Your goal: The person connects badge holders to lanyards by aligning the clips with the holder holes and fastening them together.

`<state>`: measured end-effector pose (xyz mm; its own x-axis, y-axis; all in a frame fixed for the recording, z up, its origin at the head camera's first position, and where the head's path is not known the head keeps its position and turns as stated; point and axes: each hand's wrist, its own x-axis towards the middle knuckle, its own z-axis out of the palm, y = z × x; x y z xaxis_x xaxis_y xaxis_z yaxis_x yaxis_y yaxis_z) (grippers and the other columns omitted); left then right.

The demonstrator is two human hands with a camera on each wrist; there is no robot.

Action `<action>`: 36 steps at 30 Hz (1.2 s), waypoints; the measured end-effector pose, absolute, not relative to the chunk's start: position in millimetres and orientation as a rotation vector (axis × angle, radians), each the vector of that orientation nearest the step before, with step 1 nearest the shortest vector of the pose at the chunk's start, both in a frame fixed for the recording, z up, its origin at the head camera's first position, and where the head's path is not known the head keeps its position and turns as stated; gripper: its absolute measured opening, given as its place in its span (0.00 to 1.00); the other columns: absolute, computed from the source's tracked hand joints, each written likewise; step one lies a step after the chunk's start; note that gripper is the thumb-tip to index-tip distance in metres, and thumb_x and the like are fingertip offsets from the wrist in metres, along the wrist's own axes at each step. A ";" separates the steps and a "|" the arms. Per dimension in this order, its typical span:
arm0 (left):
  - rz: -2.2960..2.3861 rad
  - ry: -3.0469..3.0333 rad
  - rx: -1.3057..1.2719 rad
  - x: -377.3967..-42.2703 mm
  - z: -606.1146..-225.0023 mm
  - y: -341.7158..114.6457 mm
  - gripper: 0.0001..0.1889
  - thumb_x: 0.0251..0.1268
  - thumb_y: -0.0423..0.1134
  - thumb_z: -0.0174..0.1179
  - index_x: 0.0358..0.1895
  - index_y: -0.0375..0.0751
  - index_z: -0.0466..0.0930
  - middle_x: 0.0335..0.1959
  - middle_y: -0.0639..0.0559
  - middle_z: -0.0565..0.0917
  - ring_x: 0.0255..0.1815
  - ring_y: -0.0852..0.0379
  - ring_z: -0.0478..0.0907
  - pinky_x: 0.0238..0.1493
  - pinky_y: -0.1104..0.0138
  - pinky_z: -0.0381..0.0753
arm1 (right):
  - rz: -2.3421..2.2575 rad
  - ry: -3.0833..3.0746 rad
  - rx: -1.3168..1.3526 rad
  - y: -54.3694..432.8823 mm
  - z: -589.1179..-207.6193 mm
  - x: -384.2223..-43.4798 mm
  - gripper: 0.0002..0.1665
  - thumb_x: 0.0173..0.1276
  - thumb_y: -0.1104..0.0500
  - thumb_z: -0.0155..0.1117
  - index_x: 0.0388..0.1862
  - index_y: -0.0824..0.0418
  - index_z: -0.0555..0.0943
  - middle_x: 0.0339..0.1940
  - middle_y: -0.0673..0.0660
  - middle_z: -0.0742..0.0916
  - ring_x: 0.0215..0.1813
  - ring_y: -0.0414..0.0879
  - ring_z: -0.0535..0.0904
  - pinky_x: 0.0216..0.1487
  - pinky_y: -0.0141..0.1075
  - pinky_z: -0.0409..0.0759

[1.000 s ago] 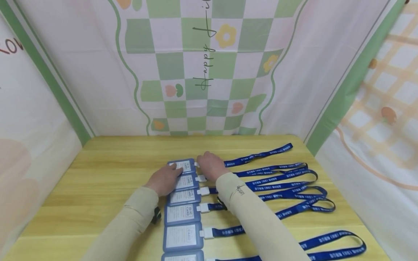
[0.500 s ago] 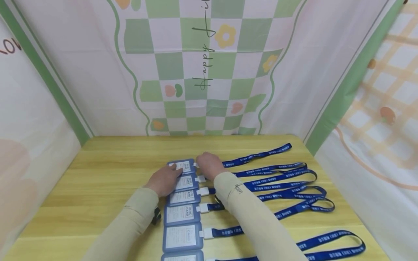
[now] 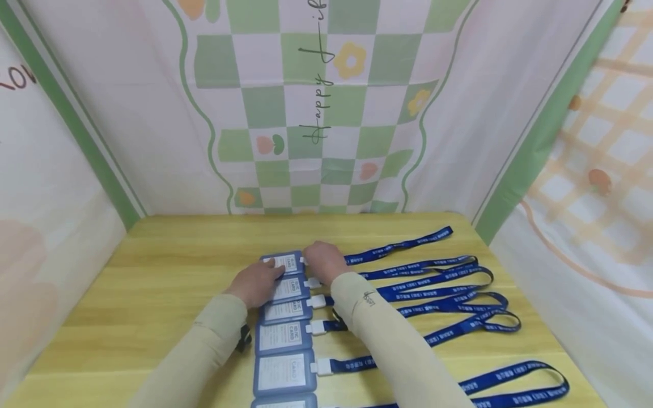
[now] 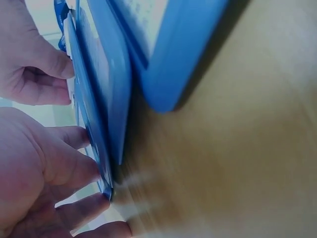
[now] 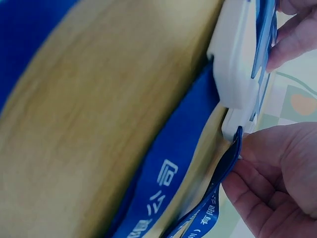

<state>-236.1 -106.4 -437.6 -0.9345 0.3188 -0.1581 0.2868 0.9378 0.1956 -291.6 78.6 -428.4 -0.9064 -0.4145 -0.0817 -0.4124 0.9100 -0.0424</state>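
A column of blue-framed ID card holders lies on the table, each joined by a white clip to a dark blue lanyard. At the far end, my left hand (image 3: 257, 283) holds the farthest card holder (image 3: 289, 263), its thumb on the card face and fingers around the left edge. Just right of it, my right hand (image 3: 325, 262) pinches the strap end at that holder's clip, which the fingers mostly cover. In the right wrist view, a nearer white clip (image 5: 235, 54) and its lanyard (image 5: 183, 129) stand in front of the right hand's fingertips (image 5: 242, 173).
Several lanyards stretch rightward over the wooden table (image 3: 153, 294), among them a far lanyard (image 3: 403, 245) and a looped near lanyard (image 3: 520, 374). Nearer card holders (image 3: 284, 371) continue toward the front, edge to edge. A checkered cloth (image 3: 306, 113) hangs behind the table.
The head view has shifted slightly. Both hands stay at the farthest card holder and its clip, with hardly any movement.
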 end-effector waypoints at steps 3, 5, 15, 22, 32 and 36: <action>0.267 2.905 0.456 -234.7 -436.7 -106.5 0.24 0.80 0.36 0.51 0.75 0.46 0.73 0.78 0.34 0.69 0.75 0.32 0.69 0.75 0.41 0.72 | -0.009 2.980 -0.675 79.6 -429.3 -292.2 0.08 0.74 0.61 0.66 0.49 0.54 0.86 0.47 0.54 0.89 0.51 0.48 0.85 0.56 0.42 0.87; 0.266 2.909 0.457 -234.3 -436.1 -106.6 0.24 0.80 0.36 0.50 0.75 0.46 0.73 0.78 0.34 0.69 0.75 0.32 0.69 0.74 0.41 0.72 | -0.036 2.970 -0.676 80.7 -429.9 -293.1 0.09 0.74 0.62 0.66 0.50 0.54 0.86 0.48 0.53 0.89 0.51 0.48 0.85 0.56 0.42 0.87; 0.311 2.887 0.459 -234.5 -438.5 -106.2 0.23 0.81 0.37 0.49 0.75 0.45 0.73 0.78 0.35 0.68 0.77 0.33 0.67 0.77 0.41 0.69 | 0.017 2.956 -0.729 84.2 -429.2 -293.0 0.09 0.74 0.61 0.66 0.50 0.54 0.86 0.48 0.54 0.89 0.50 0.48 0.86 0.56 0.42 0.88; 0.389 2.875 0.406 -236.1 -442.4 -107.0 0.23 0.82 0.38 0.49 0.75 0.47 0.73 0.80 0.37 0.67 0.79 0.34 0.65 0.78 0.41 0.66 | 0.003 2.976 -0.742 85.2 -433.4 -289.2 0.09 0.74 0.61 0.66 0.51 0.55 0.86 0.47 0.55 0.89 0.49 0.48 0.86 0.54 0.41 0.88; 0.425 2.883 0.401 -233.1 -442.7 -108.2 0.22 0.82 0.39 0.52 0.74 0.47 0.75 0.79 0.37 0.68 0.78 0.33 0.66 0.79 0.41 0.66 | -0.121 2.959 -0.706 90.2 -433.9 -285.7 0.13 0.76 0.61 0.64 0.56 0.56 0.85 0.49 0.55 0.88 0.51 0.49 0.85 0.55 0.43 0.88; 0.429 2.889 0.404 -232.9 -443.8 -108.9 0.22 0.81 0.40 0.53 0.74 0.48 0.75 0.79 0.37 0.68 0.78 0.33 0.66 0.79 0.41 0.66 | -0.160 2.950 -0.688 91.7 -433.5 -284.9 0.13 0.76 0.61 0.63 0.57 0.56 0.85 0.49 0.55 0.88 0.51 0.49 0.85 0.56 0.43 0.88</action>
<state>-232.9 -108.9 -443.8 -0.9442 0.2940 -0.1487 0.2381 0.9209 0.3087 -284.9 91.7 -433.5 -0.8914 -0.4457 -0.0816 -0.4343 0.8918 -0.1267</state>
